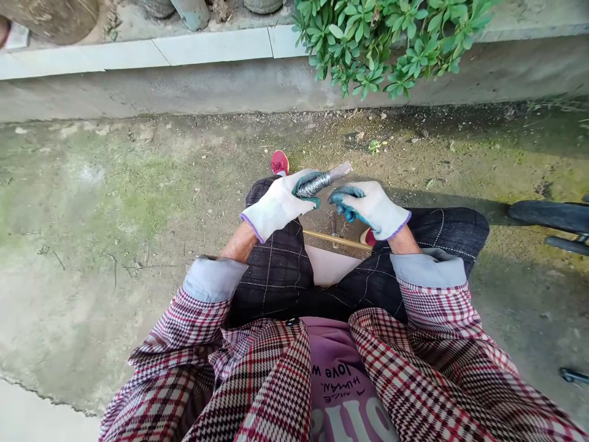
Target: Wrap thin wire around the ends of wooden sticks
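My left hand (285,201), in a white glove with a dark green palm, is closed around a short wooden stick wound with silvery wire (317,183). The stick's bare end points up and to the right. Just to its right is my right hand (363,205), gloved the same way, its fingers curled in towards the thumb. Anything between those fingers is too small or hidden to make out. Beneath both hands, a thin yellow rod (334,238) runs crosswise between my knees, with a small upright stick (334,227) meeting it.
A pale flat surface (331,265) shows between my thighs. Ahead runs a low concrete wall (184,92) with white tiles (216,49) on top and a leafy green bush (391,43) hanging over. A black wheel-like object (547,212) stands at the right.
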A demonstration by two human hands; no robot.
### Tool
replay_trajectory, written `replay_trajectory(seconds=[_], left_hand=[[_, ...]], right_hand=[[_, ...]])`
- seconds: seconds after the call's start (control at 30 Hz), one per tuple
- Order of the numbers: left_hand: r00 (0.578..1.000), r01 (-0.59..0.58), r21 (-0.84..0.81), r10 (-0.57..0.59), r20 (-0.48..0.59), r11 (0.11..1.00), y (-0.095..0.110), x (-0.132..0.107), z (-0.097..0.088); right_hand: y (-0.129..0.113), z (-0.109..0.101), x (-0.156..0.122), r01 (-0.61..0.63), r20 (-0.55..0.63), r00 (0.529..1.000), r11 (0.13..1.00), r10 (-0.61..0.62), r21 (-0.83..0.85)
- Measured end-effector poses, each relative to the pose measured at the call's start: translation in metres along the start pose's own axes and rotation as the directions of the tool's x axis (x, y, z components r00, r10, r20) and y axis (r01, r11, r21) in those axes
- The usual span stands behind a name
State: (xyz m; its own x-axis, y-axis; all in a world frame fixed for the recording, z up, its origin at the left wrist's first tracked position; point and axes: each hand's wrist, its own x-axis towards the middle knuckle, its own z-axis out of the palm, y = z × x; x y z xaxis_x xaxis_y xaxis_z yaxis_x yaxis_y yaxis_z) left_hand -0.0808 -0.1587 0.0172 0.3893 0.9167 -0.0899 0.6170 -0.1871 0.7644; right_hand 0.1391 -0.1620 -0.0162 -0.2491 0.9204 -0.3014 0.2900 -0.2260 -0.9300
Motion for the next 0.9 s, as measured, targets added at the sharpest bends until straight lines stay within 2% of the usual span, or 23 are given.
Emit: replay_trajectory(seconds=[0.13, 0.2, 0.3, 0.4, 0.5, 0.6, 0.7, 0.77, 0.9], left_hand=[[0.999, 0.037, 0.106, -0.035, -0.014, 0.994, -0.005, 0.003, 0.003], [0.997, 0.069, 0.225, -0.073, 0.01, 0.972, -0.005, 0.002, 0.005], [0.989, 0.081, 0.441, -0.127, 0.076, 0.894, -0.004, 0.001, 0.011], [0.973, 0.014, 0.621, -0.154, 0.173, 0.784, -0.003, 0.0, 0.025], [0.945, -0.106, 0.687, -0.141, 0.295, 0.719, -0.004, -0.001, 0.036], [0.912, -0.217, 0.631, -0.077, 0.404, 0.744, -0.004, 0.0, 0.033], [0.895, -0.248, 0.495, 0.001, 0.447, 0.833, -0.004, 0.001, 0.019], [0.907, -0.233, 0.381, 0.057, 0.418, 0.895, -0.002, 0.002, 0.009], [0.96, -0.159, 0.184, 0.108, 0.259, 0.97, -0.005, 0.005, -0.002]], right_hand=[[-0.005, 0.006, -0.005, 0.049, 0.105, 0.994, 0.991, -0.035, -0.128], [-0.005, 0.006, -0.005, 0.069, 0.144, 0.989, 0.982, -0.044, -0.176], [-0.003, 0.002, -0.005, 0.106, 0.192, 0.98, 0.965, -0.06, -0.239], [0.003, -0.003, -0.003, 0.142, 0.205, 0.976, 0.931, -0.075, -0.335], [0.008, -0.01, -0.002, 0.175, 0.184, 0.977, 0.884, -0.104, -0.434], [0.009, -0.016, -0.001, 0.175, 0.146, 0.982, 0.883, -0.123, -0.435], [0.005, -0.02, -0.002, 0.13, 0.08, 0.991, 0.946, -0.112, -0.295], [0.001, -0.02, -0.001, 0.095, 0.031, 0.995, 0.978, -0.091, -0.185], [0.0, -0.014, -0.001, 0.053, -0.041, 0.998, 0.999, -0.053, 0.004]])
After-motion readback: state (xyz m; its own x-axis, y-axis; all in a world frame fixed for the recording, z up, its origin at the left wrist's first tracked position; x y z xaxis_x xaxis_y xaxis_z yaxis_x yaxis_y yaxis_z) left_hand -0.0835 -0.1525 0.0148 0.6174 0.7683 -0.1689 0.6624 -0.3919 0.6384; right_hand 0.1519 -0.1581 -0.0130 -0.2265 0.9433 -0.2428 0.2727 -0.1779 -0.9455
